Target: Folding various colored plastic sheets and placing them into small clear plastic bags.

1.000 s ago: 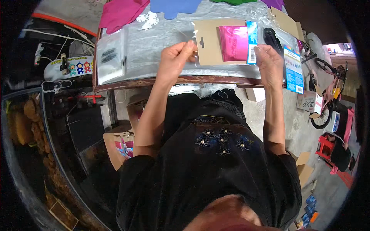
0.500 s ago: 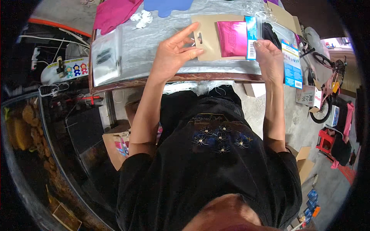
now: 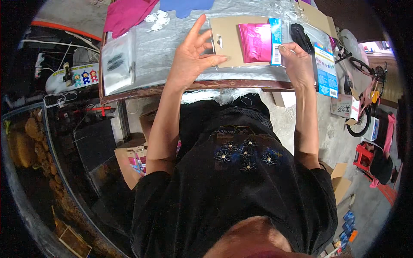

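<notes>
A flat package lies across the near part of the table: a tan backing card (image 3: pixel 230 49) with a hang hole, a shiny pink packet (image 3: pixel 257 43) and a blue and white label strip (image 3: pixel 275 34). Clear plastic shows along its edges. My right hand (image 3: pixel 297 64) pinches the package's lower right corner, beside the label, thumb on top. At the other end is my left hand (image 3: pixel 191 58), fingers spread and index finger raised off the card. Its thumb rests at the card's lower left corner. Undersides of both hands are hidden.
Clear plastic bags (image 3: pixel 118 71) lie left on the plastic-covered table. Farther back are magenta cloth (image 3: pixel 129 15), a blue piece (image 3: pixel 187 6) and white lacy pieces (image 3: pixel 157 19). A black item (image 3: pixel 302 38) and a blue printed card (image 3: pixel 325 71) sit at right. A bicycle (image 3: pixel 365 99) stands beyond.
The package has shifted slightly left, with my right hand along with it. My left index finger has lifted off the card's upper corner, and the left fingers are spread wider.
</notes>
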The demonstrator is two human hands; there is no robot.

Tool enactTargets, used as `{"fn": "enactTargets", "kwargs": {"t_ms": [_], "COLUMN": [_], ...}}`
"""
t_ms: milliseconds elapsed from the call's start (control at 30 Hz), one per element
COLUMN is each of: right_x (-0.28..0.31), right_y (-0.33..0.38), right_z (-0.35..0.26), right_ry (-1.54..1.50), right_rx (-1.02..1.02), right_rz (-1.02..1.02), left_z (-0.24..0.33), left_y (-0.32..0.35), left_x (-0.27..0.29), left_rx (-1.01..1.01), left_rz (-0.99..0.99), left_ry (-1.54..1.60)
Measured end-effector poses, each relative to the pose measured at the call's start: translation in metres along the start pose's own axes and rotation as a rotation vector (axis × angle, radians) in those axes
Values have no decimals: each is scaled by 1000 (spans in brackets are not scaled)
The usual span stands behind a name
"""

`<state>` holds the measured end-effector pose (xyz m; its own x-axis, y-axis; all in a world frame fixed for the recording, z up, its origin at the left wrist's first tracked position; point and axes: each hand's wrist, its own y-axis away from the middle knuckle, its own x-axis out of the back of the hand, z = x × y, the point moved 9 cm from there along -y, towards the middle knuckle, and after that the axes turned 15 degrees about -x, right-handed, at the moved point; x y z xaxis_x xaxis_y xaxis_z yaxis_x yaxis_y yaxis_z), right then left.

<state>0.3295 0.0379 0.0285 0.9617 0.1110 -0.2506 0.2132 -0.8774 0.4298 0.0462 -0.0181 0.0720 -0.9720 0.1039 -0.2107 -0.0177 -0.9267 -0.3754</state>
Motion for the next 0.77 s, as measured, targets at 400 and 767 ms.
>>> {"fn": "enactTargets", "kwargs": {"t_ms": [400, 767], "right_x": [-13, -13], "right_y": [10, 1], "right_z": [-7, -17], "right_ry": [156, 119], "right_rx": [-7, 128], "right_rz": [44, 116], "left_z": [-39, -49], "left_y": [5, 23], "left_x": [25, 14], "left_rx": [245, 303], "left_rz": [214, 85], "left_ry": [32, 51]}}
